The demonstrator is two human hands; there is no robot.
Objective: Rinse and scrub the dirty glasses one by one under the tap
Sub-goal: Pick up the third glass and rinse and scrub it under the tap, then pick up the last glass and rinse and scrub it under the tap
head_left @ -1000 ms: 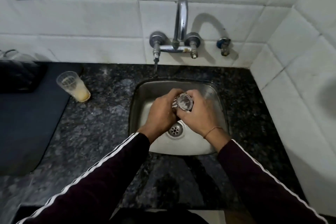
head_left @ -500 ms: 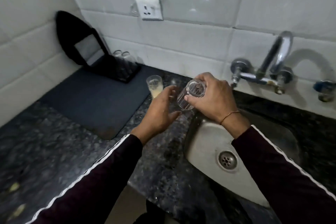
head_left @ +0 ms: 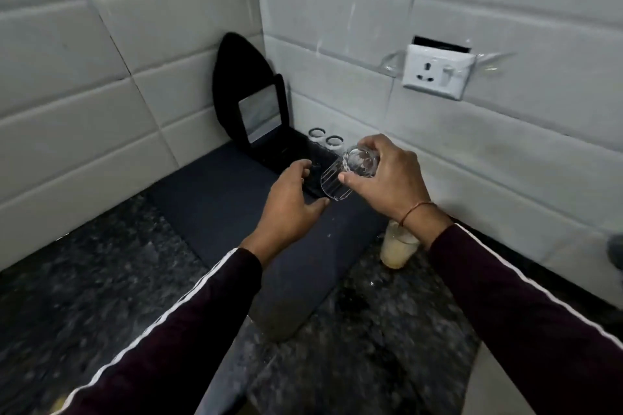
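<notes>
Rinsed glass off the sink, now over the mat.
My right hand point(head_left: 391, 178) grips the clear glass point(head_left: 347, 177) upside-down above the dark mat point(head_left: 215, 199), near two upturned glasses point(head_left: 325, 137); left hand point(head_left: 290, 209) open beside it. Sink's out of view now. Looks like 1 milky glass point(head_left: 397, 248) left on the surface, by my rt wrist.

i see bare dark mat point(head_left: 215, 212) left of my hands, room to pass. two upturned glasses point(head_left: 325, 138) and the black stand point(head_left: 249, 91) crowd the corner; a milky glass point(head_left: 397, 248) stands under my right wrist.
</notes>
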